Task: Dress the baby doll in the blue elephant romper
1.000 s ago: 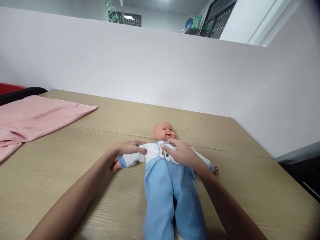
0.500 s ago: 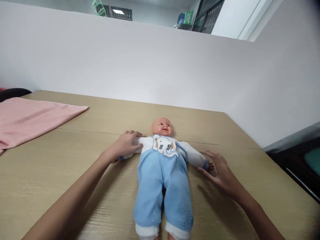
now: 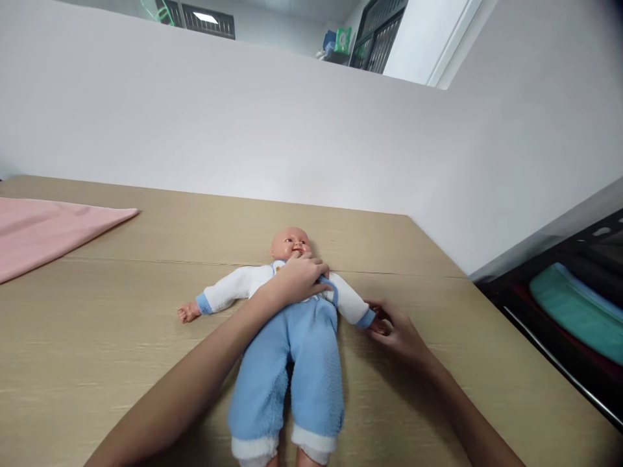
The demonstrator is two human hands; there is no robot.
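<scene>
A baby doll [image 3: 287, 350] in blue fleece trousers and a white top lies on its back on the wooden table [image 3: 97, 337], head toward the wall. My left hand [image 3: 299, 280] rests on the doll's chest just below its chin, fingers curled over the bib. My right hand [image 3: 396, 331] is closed around the doll's small hand at the end of its outstretched sleeve. The doll's other arm lies stretched out to the left, untouched.
A pink cloth [image 3: 43, 230] lies at the table's far left. A white partition wall [image 3: 292, 130] runs along the back edge. Past the table's right edge stands a dark bin [image 3: 574, 305] holding folded teal fabric.
My left hand left the doll's left arm and moved onto its chest. My right hand, open beside the doll before, has closed on the doll's hand. The view has swung to the right.
</scene>
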